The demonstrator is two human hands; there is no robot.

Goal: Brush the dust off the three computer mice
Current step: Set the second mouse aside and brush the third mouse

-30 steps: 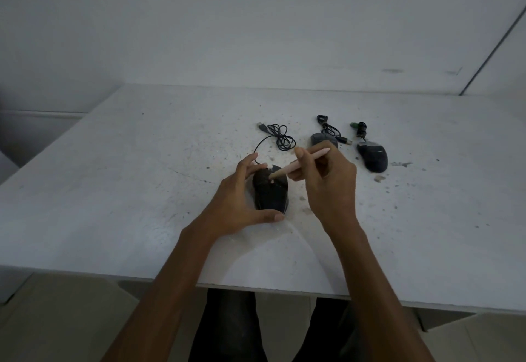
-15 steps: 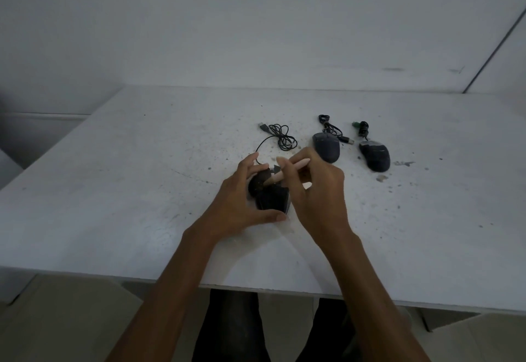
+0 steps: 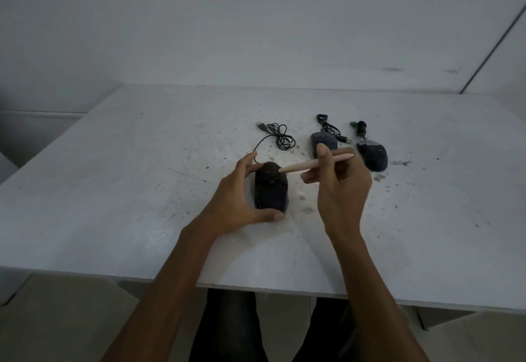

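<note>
With the left hand (image 3: 236, 199), grips the black mouse (image 3: 271, 195) on the table (image 3: 113, 191), fingers curled along its 9 o'clock flank and thumb at its 6 o'clock end. With the right hand (image 3: 338, 188), pinches the brush (image 3: 313, 164), handle pointing toward 3 o'clock and dark bristle head touching the mouse's 12 o'clock end. Has the second mouse (image 3: 323, 141) and third mouse (image 3: 373, 155) resting at 1 and 2 o'clock of the held one, apart from it, with the coiled cable (image 3: 281, 135) at 12 o'clock.
</note>
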